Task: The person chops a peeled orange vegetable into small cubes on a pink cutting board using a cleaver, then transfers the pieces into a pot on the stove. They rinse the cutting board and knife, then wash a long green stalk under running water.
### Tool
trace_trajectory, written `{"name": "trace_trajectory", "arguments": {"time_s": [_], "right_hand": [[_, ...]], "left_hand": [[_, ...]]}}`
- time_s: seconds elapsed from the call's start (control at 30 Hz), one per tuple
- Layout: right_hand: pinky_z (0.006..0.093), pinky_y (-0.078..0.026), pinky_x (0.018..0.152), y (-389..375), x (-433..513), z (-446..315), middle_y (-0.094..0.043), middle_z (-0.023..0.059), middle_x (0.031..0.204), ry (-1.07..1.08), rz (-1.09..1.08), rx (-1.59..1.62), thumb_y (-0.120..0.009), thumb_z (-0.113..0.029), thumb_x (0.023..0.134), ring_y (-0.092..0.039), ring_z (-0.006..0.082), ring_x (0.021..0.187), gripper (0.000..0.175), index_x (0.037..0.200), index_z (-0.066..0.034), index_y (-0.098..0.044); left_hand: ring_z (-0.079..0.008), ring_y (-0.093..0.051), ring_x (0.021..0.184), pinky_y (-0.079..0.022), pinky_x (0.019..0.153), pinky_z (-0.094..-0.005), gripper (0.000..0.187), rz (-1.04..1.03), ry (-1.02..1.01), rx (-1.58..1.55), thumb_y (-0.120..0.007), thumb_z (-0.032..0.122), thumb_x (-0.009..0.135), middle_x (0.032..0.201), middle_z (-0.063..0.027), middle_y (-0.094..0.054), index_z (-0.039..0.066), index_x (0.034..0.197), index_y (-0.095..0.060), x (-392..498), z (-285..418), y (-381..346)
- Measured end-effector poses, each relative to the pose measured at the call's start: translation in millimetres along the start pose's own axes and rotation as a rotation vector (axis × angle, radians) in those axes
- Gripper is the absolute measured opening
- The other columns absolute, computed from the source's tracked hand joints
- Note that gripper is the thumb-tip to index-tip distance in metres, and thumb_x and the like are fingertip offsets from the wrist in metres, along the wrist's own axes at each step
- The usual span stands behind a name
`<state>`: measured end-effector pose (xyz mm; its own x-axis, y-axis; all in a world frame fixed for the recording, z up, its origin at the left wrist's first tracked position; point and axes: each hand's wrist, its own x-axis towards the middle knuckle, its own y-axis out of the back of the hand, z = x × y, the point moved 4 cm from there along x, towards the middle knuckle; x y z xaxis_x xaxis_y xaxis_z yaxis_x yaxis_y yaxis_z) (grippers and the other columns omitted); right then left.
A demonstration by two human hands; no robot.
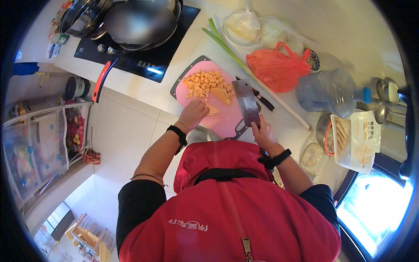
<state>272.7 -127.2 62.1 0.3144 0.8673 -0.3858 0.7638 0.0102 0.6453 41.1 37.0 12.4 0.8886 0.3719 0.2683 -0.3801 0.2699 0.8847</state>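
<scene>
My right hand (263, 132) grips the handle of a metal cleaver (245, 100), its broad blade over the right part of a pink cutting board (226, 126) with a dark rim. At the board's near left, my left hand (195, 113) has its fingertips at some thin orange slices (212, 109); whether it pinches one is hidden. Farther up the board lies a heap of small orange vegetable cubes (203, 82). A larger cut orange piece (220, 95) rests beside the heap, left of the blade. Just right of the cleaver, a knife with a black handle (265, 101) lies on the counter.
A long green onion (242, 64) lies diagonally beyond the board. Behind it are a red plastic bag (278, 68) and a large water jug (327, 91) on its side. On the left, a black cooktop (154, 70) holds pans, one red-and-black handle (102, 82) jutting past the counter edge.
</scene>
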Motion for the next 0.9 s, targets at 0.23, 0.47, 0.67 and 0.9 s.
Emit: {"name": "trace_trajectory", "arguments": {"time_s": [0.23, 0.47, 0.67, 0.9], "right_hand": [[0.0530, -0.050, 0.065, -8.7, 5.2, -17.0, -0.062, 0.0294, 0.077, 0.125, -0.057, -0.185, -0.056, -0.019, 0.092, -0.061, 0.0482, 0.075, 0.036, 0.119, 0.0023, -0.045], [0.0512, -0.049, 0.060, -10.0, 11.6, -24.7, -0.062, 0.0271, 0.074, 0.225, -0.020, -0.218, -0.056, -0.019, 0.092, -0.062, 0.0459, 0.072, 0.028, 0.111, -0.0001, -0.047], [0.0527, -0.049, 0.061, -13.9, 17.4, -36.0, -0.064, 0.0252, 0.074, 0.190, -0.096, -0.325, -0.054, -0.021, 0.093, -0.063, 0.0447, 0.071, 0.029, 0.110, 0.0003, -0.045], [0.0501, -0.051, 0.055, -35.3, 23.7, -77.7, -0.065, 0.0186, 0.072, 0.311, -0.365, -0.749, -0.046, -0.016, 0.091, -0.066, 0.0389, 0.065, 0.020, 0.106, -0.0028, -0.045]], "left_hand": [[-0.0306, -0.054, 0.102, -0.044, 0.091, -0.0402, 0.021, 0.024, 0.148, 0.037, -0.055, 0.010, 0.078, 0.105, -0.0102, -0.058, 0.005, 0.098, -0.059, -22.0, 6.7, -6.6], [-0.0290, -0.053, 0.113, -0.039, 0.101, -0.0399, 0.037, -0.149, 0.090, 0.037, -0.052, 0.012, 0.080, 0.116, -0.0103, -0.061, 0.004, 0.115, -0.061, -17.5, -0.9, -13.0], [-0.0259, -0.054, 0.109, -0.042, 0.095, -0.0373, 0.030, 0.011, 0.083, 0.048, -0.053, 0.015, 0.080, 0.106, -0.0069, -0.061, 0.006, 0.108, -0.063, -20.7, 0.6, -12.9], [-0.0274, -0.056, 0.100, -0.047, 0.088, -0.0363, 0.023, 0.040, 0.121, -0.069, -0.057, 0.012, 0.077, 0.103, -0.0076, -0.060, 0.005, 0.098, -0.063, -38.3, 5.6, -17.2]]}}
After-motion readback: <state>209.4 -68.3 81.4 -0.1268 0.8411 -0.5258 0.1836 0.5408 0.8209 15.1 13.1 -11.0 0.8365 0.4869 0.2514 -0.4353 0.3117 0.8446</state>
